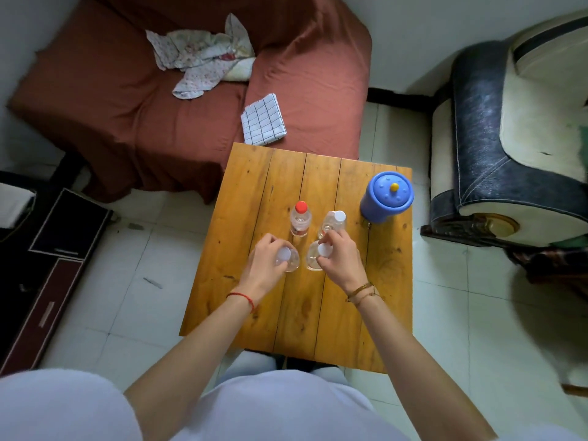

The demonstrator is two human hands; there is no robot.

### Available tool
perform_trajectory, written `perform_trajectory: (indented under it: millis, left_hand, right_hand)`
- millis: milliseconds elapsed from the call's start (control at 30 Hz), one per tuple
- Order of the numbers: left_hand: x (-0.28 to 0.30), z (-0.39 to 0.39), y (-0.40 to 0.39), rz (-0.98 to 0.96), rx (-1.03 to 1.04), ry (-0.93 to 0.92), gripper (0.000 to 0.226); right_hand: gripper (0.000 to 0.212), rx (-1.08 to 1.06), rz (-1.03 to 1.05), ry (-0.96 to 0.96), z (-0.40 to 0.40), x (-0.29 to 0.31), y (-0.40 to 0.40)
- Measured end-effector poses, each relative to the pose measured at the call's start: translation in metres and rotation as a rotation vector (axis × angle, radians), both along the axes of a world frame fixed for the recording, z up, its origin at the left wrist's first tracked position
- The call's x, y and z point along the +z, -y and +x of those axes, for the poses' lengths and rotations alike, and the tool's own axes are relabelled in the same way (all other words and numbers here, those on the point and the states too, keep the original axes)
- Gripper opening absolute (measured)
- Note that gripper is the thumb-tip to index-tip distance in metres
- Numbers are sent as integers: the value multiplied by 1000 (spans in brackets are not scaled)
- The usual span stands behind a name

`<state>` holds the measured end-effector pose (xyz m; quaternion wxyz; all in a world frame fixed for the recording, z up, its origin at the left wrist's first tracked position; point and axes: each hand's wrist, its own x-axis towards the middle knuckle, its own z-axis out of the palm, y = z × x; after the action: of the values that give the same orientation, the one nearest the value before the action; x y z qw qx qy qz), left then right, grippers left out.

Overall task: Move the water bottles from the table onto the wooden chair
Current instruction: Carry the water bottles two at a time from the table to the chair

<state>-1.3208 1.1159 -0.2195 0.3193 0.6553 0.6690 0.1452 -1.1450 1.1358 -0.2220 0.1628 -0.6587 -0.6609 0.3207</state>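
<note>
Four bottles upright on desk: left hand clasps near-left bottle, right hand near-right bottle, w/ two beyond.

Head view, steeply down over table, edges seemingly warped.

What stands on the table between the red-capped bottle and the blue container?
In the head view, one white-capped bottle stands between the red-capped bottle and the blue container.

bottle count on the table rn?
4. Red-capped bottle at far left, white-capped bottle at far right, tilted. Two near ones: one under the left hand, one under the right hand, both gripped at the neck. None seems hidden.
</note>
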Motion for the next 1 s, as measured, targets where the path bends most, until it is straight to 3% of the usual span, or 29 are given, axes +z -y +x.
perform_trajectory:
  millis: [267, 500, 1000]
  left_hand:
    - [37, -26, 96, 66, 270, 61, 32]
    - [66, -55, 190, 81, 479, 53, 32]
    - [93, -125, 428, 238, 1057, 76, 27]
  right_hand:
    - [23, 146, 27, -24, -17, 29, 54]
    - [20, 415, 15, -13, -54, 47, 101]
    - [26, 992, 87, -15, -209, 76, 259]
